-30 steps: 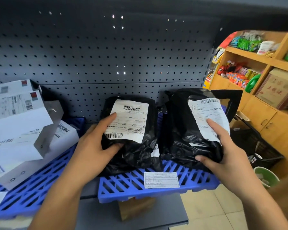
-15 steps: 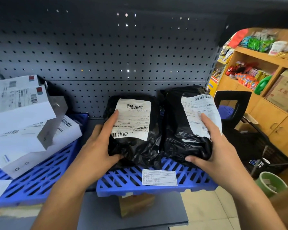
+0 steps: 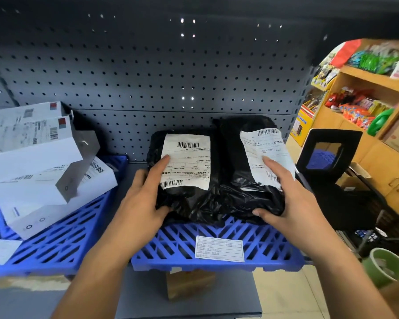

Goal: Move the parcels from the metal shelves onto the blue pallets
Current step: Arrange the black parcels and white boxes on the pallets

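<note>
Two black plastic parcels with white shipping labels lean against the perforated back panel on a blue pallet [image 3: 219,247]. My left hand [image 3: 143,199] grips the left black parcel [image 3: 191,199], thumb under its lower edge and index finger on the label. My right hand [image 3: 286,194] grips the right black parcel [image 3: 240,194] the same way, thumb at its bottom corner and fingers on its label. The two parcels touch side by side.
White boxes and envelopes [image 3: 39,171] are piled on a second blue pallet [image 3: 55,247] at the left. A black basket [image 3: 332,155] stands to the right, with wooden snack shelves [image 3: 366,107] behind it and a green bin [image 3: 385,268] on the floor.
Both hands have pushed the two black parcels further back on the pallet, and the parcels now stand closer together. The view has shifted slightly downward and closer.
</note>
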A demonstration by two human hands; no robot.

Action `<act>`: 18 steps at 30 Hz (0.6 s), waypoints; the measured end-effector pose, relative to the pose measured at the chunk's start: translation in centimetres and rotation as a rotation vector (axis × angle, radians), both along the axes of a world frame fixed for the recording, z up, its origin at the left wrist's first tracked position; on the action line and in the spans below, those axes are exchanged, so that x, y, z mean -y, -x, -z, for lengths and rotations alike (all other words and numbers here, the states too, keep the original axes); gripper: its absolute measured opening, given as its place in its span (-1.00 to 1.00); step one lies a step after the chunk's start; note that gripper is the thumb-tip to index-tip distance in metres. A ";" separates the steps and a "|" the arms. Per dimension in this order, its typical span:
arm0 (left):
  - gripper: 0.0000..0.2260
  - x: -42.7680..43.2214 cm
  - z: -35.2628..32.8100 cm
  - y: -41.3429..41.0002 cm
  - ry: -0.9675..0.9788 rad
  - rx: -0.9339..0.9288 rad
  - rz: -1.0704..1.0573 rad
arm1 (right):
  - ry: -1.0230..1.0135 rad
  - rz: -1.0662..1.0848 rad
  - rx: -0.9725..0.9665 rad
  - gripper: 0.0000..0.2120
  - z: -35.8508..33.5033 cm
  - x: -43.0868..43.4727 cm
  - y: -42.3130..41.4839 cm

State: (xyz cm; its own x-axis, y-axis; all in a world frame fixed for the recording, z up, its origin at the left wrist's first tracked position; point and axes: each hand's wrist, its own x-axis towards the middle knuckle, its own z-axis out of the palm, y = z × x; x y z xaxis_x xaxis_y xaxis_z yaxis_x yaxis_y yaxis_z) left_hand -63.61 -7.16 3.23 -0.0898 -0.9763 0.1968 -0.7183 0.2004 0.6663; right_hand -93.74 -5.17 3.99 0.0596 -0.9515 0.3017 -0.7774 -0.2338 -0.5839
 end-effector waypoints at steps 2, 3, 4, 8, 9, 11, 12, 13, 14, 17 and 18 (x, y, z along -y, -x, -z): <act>-0.08 -0.1 0.0 0.2 0.007 -0.008 -0.019 | 0.009 -0.004 -0.016 0.04 0.1 0.0 0.1; -0.08 -0.2 0.0 0.3 0.017 -0.020 -0.029 | 0.013 -0.008 -0.026 0.03 0.2 0.0 0.1; -0.08 -0.3 0.0 0.4 0.030 -0.035 -0.040 | 0.019 -0.014 -0.035 0.01 0.2 0.0 0.1; -0.04 -0.6 0.3 1.0 0.070 -0.074 -0.082 | 0.043 -0.036 -0.104 -0.01 0.3 -0.1 0.1; -0.02 -0.8 0.4 1.0 0.069 -0.073 -0.086 | 0.042 -0.033 -0.118 -0.01 0.3 -0.3 0.1; 0.00 -1.0 0.5 0.6 0.052 -0.080 -0.055 | 0.051 -0.030 -0.108 -0.03 0.2 -0.8 0.0; 0.01 -1.1 0.4 0.2 0.023 -0.099 -0.021 | 0.057 -0.034 -0.092 -0.06 0.0 -1.1 0.0; 0.01 -1.1 0.3 -0.2 -0.015 -0.121 0.018 | 0.062 -0.037 -0.075 -0.09 -0.2 -1.3 0.0; 0.00 -1.1 0.2 -0.7 -0.050 -0.138 0.055 | 0.065 -0.038 -0.057 -0.11 -0.5 -1.5 0.2; -0.04 -0.9 -0.2 -2.2 -0.099 -0.241 0.131 | 0.135 0.002 0.034 -0.23 -1.1 -1.8 0.8; -0.06 -0.9 -0.5 -2.5 -0.103 -0.287 0.154 | 0.186 0.039 0.089 -0.32 -1.3 -1.6 0.9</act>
State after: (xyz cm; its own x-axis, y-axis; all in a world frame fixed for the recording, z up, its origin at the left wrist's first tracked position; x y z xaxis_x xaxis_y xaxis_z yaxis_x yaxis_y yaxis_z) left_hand -61.07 -6.24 3.76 -0.1926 -0.9717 0.1366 -0.4654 0.2130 0.8591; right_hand -94.65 -3.57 5.33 -0.0107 -0.8802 0.4744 -0.7352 -0.3146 -0.6004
